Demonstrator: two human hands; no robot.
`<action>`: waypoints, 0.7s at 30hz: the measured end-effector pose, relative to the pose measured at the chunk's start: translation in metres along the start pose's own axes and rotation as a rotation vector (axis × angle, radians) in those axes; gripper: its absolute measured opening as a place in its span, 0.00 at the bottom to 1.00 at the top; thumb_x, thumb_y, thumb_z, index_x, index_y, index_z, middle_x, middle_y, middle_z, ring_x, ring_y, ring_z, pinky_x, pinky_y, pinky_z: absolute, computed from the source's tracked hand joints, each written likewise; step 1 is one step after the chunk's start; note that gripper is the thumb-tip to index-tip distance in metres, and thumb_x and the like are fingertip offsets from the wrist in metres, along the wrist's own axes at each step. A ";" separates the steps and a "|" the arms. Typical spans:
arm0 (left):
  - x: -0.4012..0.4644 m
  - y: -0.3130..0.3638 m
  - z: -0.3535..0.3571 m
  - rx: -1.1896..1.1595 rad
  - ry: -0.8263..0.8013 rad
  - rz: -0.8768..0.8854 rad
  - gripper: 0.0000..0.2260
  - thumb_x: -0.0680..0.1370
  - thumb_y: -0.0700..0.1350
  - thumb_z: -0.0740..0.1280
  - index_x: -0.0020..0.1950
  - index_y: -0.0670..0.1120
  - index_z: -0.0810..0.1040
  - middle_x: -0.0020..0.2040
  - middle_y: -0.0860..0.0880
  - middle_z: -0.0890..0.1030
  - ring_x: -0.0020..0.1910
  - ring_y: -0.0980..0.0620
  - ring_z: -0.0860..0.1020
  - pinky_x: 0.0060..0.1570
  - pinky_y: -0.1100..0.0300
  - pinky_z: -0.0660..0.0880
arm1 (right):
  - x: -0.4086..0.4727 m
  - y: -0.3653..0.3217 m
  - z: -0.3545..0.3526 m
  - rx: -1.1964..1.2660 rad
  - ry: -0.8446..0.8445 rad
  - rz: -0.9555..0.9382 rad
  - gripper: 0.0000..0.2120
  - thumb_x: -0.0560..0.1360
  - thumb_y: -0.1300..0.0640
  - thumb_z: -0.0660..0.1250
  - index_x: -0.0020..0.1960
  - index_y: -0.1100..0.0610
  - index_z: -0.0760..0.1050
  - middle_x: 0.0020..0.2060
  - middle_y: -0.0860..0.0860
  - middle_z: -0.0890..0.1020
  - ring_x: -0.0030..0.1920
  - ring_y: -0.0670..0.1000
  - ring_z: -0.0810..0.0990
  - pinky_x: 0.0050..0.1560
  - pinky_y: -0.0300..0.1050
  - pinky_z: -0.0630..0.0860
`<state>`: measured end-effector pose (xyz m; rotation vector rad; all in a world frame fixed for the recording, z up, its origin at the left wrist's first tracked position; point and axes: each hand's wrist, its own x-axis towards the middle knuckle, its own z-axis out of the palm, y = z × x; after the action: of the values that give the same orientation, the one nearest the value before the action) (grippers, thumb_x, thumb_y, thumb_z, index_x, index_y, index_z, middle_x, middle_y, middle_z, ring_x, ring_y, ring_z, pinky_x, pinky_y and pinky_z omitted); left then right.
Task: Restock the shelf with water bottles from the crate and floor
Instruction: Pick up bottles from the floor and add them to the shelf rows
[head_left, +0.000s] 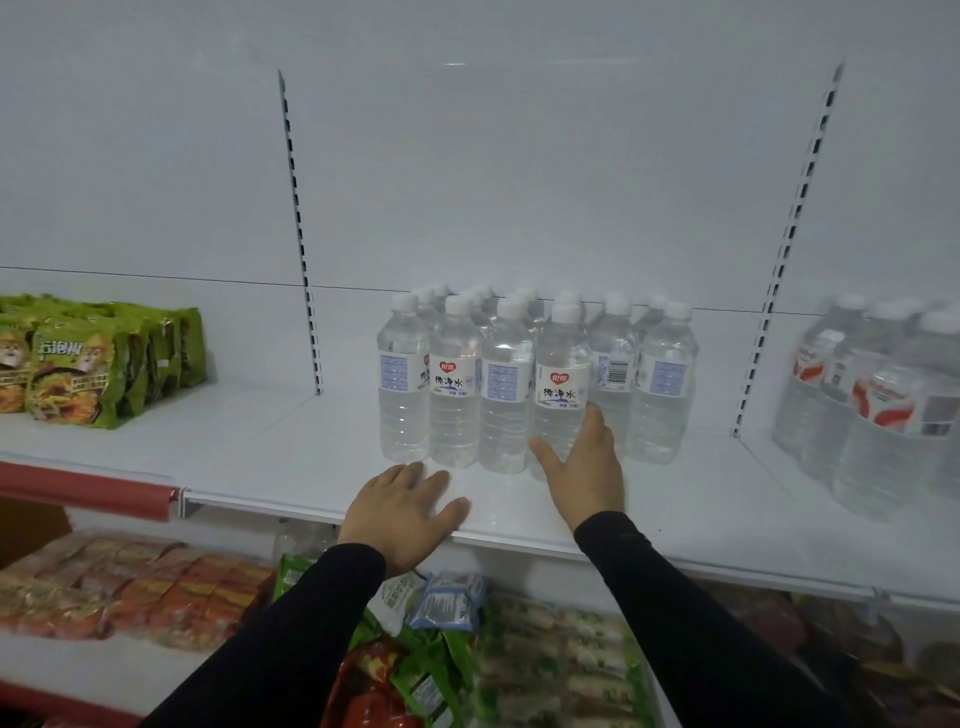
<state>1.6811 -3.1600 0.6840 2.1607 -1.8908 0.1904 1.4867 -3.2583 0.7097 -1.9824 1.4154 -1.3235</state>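
On shelf (291, 457), clear water bottles (506, 384) (white-capped), upright

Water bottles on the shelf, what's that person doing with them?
A person is lining up water bottles on a white shelf. The right hand is open, its fingers against a front bottle. The left hand is open just above the shelf's front edge, holding nothing. Green snack packs sit further left.
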 end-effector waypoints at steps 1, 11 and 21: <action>0.000 0.000 -0.001 0.004 0.000 0.001 0.39 0.69 0.69 0.37 0.71 0.53 0.67 0.71 0.47 0.69 0.71 0.49 0.64 0.68 0.55 0.60 | 0.002 0.000 0.001 0.003 0.003 -0.001 0.37 0.75 0.49 0.72 0.76 0.58 0.56 0.66 0.59 0.71 0.62 0.59 0.75 0.58 0.48 0.72; 0.001 -0.002 0.003 0.019 0.000 -0.003 0.34 0.74 0.68 0.41 0.70 0.53 0.67 0.71 0.48 0.69 0.71 0.49 0.64 0.68 0.55 0.61 | 0.010 0.002 0.002 0.055 -0.046 0.043 0.38 0.73 0.49 0.74 0.75 0.59 0.59 0.65 0.59 0.71 0.61 0.58 0.75 0.60 0.47 0.73; -0.001 0.001 -0.009 -0.039 -0.081 -0.004 0.40 0.69 0.71 0.39 0.72 0.51 0.67 0.73 0.45 0.68 0.72 0.49 0.63 0.69 0.55 0.60 | -0.039 -0.004 -0.042 0.009 -0.124 0.030 0.32 0.77 0.44 0.67 0.76 0.55 0.62 0.69 0.54 0.70 0.67 0.52 0.71 0.63 0.40 0.66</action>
<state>1.6808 -3.1568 0.6929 2.1771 -1.9172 0.0656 1.4516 -3.2136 0.7150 -1.9934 1.3737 -1.1705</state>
